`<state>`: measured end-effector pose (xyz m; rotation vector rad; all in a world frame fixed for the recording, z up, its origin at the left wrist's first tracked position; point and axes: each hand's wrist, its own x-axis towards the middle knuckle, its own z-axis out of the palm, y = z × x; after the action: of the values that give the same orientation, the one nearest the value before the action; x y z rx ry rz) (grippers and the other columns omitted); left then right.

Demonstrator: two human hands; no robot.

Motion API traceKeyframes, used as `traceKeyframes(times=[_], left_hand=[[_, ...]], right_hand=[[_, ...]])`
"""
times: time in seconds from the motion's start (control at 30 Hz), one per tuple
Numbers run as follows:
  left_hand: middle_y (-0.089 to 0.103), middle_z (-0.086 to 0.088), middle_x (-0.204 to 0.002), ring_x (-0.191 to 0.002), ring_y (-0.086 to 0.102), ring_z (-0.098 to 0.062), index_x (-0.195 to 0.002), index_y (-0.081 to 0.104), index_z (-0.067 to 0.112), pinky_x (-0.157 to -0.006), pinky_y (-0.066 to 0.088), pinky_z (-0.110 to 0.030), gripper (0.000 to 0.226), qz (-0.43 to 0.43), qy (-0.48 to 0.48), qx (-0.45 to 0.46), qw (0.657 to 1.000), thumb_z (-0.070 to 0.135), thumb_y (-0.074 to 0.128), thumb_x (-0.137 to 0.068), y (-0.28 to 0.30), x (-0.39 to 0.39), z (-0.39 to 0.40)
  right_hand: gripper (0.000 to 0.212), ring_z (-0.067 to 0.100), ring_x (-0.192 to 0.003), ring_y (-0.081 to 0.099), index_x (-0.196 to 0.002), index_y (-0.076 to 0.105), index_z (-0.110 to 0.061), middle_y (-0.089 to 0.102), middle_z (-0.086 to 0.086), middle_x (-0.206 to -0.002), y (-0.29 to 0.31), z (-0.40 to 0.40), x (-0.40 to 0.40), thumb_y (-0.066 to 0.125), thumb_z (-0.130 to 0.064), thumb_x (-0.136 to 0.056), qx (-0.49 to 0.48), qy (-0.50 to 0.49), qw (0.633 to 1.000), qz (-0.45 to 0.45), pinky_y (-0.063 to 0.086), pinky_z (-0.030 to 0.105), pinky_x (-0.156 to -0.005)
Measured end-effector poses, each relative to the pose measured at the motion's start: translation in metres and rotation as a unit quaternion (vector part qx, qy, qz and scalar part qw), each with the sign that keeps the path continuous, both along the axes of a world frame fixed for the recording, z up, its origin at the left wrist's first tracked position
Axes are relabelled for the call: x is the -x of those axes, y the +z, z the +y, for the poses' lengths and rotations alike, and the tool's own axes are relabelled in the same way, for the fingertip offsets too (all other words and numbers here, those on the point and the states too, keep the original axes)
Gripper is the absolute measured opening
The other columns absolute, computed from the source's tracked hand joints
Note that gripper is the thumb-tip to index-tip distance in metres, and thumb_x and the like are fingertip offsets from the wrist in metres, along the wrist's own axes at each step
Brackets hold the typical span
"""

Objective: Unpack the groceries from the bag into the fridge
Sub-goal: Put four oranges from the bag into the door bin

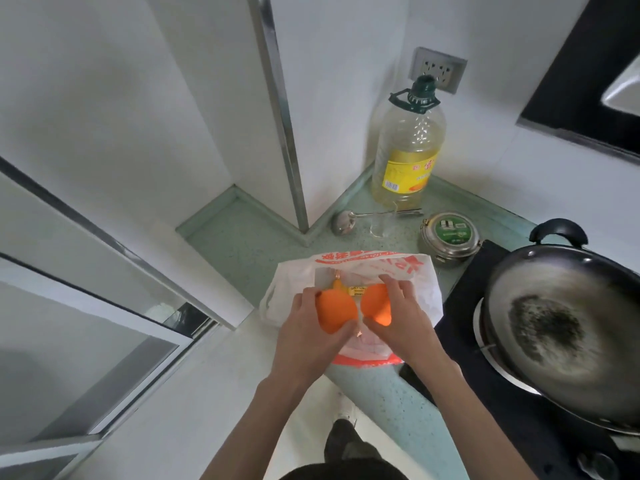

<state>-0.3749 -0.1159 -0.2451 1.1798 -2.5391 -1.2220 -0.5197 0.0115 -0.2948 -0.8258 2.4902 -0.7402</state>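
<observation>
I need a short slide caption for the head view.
Both hands lift two oranges from the plastic bag.

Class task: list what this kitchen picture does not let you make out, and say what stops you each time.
Head view only:
- Rest of the bag contents: hidden by the left hand, right hand and the two orange things.
- Bottle label text: too small.
- Pan: cut off by the right edge.
</observation>
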Motion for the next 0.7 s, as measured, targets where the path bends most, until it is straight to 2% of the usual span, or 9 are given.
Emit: traceKeyframes(times=[0.07, 0.17, 0.33, 0.47, 0.6, 0.7], left_hand=[[0.047, 0.013, -0.126, -0.102, 0.056, -0.012, -0.134, 0.040, 0.033, -0.087, 0.052, -0.034, 0.071, 0.018, 0.005, 0.014, 1.000, 0.059, 0.075, -0.079, 0.008, -0.008, 0.004], [0.048, 0.012, -0.128, -0.107, 0.058, -0.015, -0.136, 0.039, 0.032, -0.090, 0.056, -0.039, 0.074, 0.032, 0.019, 0.027, 0.999, 0.059, 0.077, -0.078, 0.016, -0.025, 0.012], [0.049, 0.012, -0.132, -0.112, 0.058, -0.014, -0.138, 0.042, 0.031, -0.091, 0.056, -0.037, 0.074, 0.100, 0.065, 0.026, 0.992, 0.053, 0.080, -0.079, 0.028, -0.059, 0.037], [0.048, 0.017, -0.126, -0.107, 0.059, -0.011, -0.135, 0.043, 0.041, -0.087, 0.057, -0.034, 0.071, 0.159, 0.094, 0.029, 0.982, 0.058, 0.080, -0.077, 0.038, -0.088, 0.062], [0.049, 0.021, -0.123, -0.105, 0.059, -0.002, -0.136, 0.041, 0.047, -0.085, 0.057, -0.031, 0.070, 0.186, 0.120, 0.036, 0.975, 0.062, 0.078, -0.078, 0.051, -0.114, 0.082], [0.048, 0.023, -0.125, -0.106, 0.057, 0.007, -0.135, 0.042, 0.046, -0.085, 0.057, -0.028, 0.070, 0.200, 0.143, 0.043, 0.968, 0.058, 0.080, -0.078, 0.061, -0.129, 0.094]], right_hand=[[0.083, 0.026, -0.122, 0.059, -0.151, 0.036, -0.025, 0.038, -0.001, -0.149, 0.015, 0.010, -0.008, 0.080, -0.045, -0.083, 0.047, -0.018, 0.999, 0.020, 0.055, 0.040, -0.094], [0.080, 0.021, -0.117, 0.060, -0.146, 0.041, -0.030, 0.046, -0.006, -0.146, 0.037, 0.024, -0.024, 0.080, -0.055, -0.080, 0.086, -0.038, 0.994, 0.052, 0.054, 0.036, -0.085], [0.081, 0.011, -0.117, 0.057, -0.140, 0.039, -0.035, 0.049, -0.014, -0.137, 0.069, 0.046, -0.055, 0.087, -0.049, -0.076, 0.198, -0.024, 0.979, 0.043, 0.050, 0.016, -0.081], [0.083, 0.013, -0.116, 0.060, -0.139, 0.039, -0.037, 0.050, -0.018, -0.136, 0.094, 0.063, -0.078, 0.088, -0.048, -0.073, 0.235, -0.014, 0.971, 0.041, 0.056, 0.027, -0.086], [0.086, 0.008, -0.117, 0.059, -0.145, 0.039, -0.040, 0.049, -0.022, -0.140, 0.113, 0.080, -0.101, 0.087, -0.049, -0.074, 0.271, -0.009, 0.962, 0.022, 0.056, 0.024, -0.090], [0.080, 0.011, -0.118, 0.060, -0.139, 0.042, -0.043, 0.049, -0.020, -0.138, 0.120, 0.091, -0.113, 0.088, -0.046, -0.073, 0.290, 0.000, 0.957, -0.009, 0.055, 0.022, -0.088]])
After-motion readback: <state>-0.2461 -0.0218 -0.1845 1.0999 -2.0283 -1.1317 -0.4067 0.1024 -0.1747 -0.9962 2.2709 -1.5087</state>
